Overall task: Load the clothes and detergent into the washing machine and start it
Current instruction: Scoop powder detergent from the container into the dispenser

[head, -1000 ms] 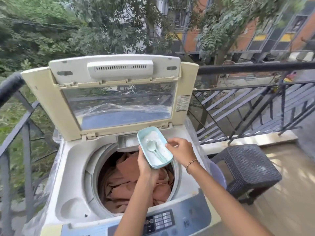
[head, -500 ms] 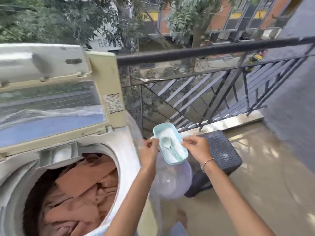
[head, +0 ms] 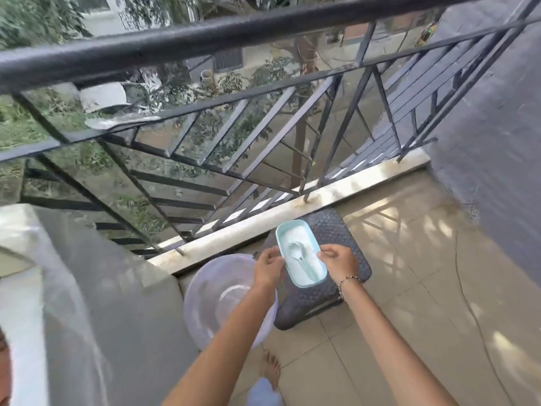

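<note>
Pale blue plastic is what both hands are gripping: the detergent tub [head: 301,253], lidless, is sitting between the left hand [head: 268,269] and the right hand [head: 338,263]. Each is pinching one long rim, so the hands are apart with the tub between them. It is hanging over the dark woven stool [head: 322,303] (whether it is touching the top, I cannot tell). White powder is filling it, and a spoon [head: 295,252] is lying loose on top. The washing machine [head: 87,288] is showing only as a plastic-draped side at the left, well apart from the tub.

As I am judging it, pinches on thin rims are giving little control. A tilt risks spilling powder onto the stool or the floor [head: 409,288] and sliding the spoon out. Set too near the stool's edge, the tub risks tipping toward the basin [head: 216,294] just beside it.
</note>
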A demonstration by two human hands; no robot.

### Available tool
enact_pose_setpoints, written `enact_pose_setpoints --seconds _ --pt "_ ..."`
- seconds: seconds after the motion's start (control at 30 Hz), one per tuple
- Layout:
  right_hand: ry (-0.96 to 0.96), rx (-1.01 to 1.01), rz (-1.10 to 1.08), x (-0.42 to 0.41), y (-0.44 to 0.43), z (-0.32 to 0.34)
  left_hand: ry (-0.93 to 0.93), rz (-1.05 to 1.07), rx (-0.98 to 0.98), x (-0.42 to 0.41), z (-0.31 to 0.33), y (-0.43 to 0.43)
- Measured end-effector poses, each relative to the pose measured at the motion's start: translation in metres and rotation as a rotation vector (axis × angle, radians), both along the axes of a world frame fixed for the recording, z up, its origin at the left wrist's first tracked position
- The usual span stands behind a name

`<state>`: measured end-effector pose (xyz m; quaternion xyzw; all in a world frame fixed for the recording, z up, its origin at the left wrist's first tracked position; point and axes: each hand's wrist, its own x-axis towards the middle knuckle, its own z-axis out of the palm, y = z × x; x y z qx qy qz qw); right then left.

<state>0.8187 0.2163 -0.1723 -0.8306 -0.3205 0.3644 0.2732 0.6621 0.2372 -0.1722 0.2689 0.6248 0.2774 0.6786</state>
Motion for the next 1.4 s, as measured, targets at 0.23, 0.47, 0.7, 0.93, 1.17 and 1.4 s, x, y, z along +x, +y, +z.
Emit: enact_pose_setpoints --seconds 0.23,0.47,0.7,0.93,1.17,1.4 --pt "-0.052 -0.136 0.033 0.043 0.033 -0.069 -0.019 -0.051 -0.086 0.056 -0.065 0.029" --pt "-0.066 -0.204 0.022 0.059 0.050 -0.139 0.009 -0.173 -0.110 0.081 -0.124 0.042" --pt "-0.085 -0.207 0.013 0.063 0.053 -0.164 -0.029 -0.156 -0.180 0.086 -0.154 0.039" --pt "-0.043 -0.216 -0.011 0.059 0.053 -0.165 -0.099 -0.158 -0.286 0.083 -0.133 0.037" --pt "-0.027 -0.170 -0.047 0.037 0.041 -0.133 -0.067 -0.160 -0.262 0.061 -0.089 0.030" --pt "-0.007 0.048 -0.005 -0.046 0.038 -0.065 -0.103 0.050 -0.153 -0.016 -0.019 0.023"
